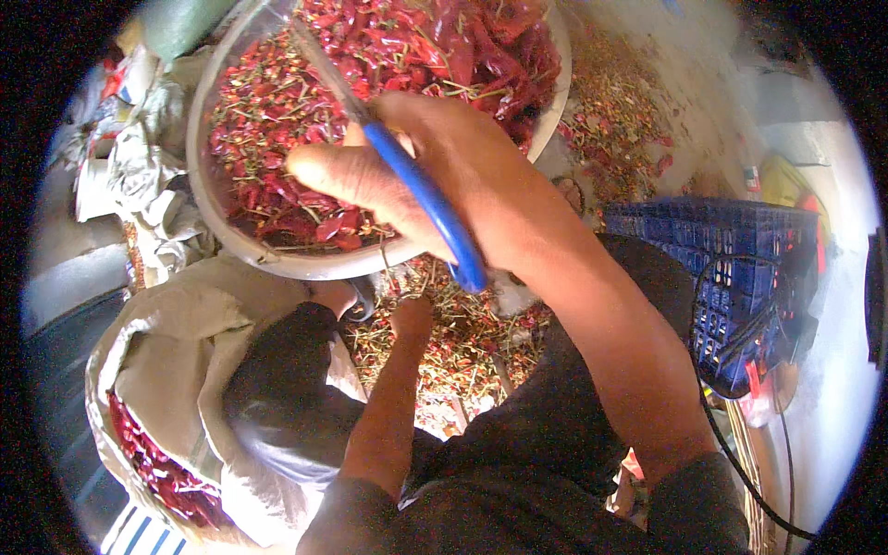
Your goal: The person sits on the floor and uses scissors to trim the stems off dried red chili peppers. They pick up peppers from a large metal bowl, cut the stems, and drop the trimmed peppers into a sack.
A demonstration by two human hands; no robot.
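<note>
My right hand (453,166) grips a pair of scissors (425,199) with blue handles. Their metal blades point away to the upper left, over a large round basin (305,268) full of cut red dried chilies (444,46). Below the basin's near rim, my left hand (412,316) is closed, low above a heap of chili stems and bits (462,342) between my legs. Whatever it may hold is too small to make out.
An open pale sack (166,342) with red chilies inside stands at my left. On the right is a blue plastic crate (740,250), with a black cable (731,462) running down beside it. Chili scraps and seeds (620,120) lie scattered on the floor beyond.
</note>
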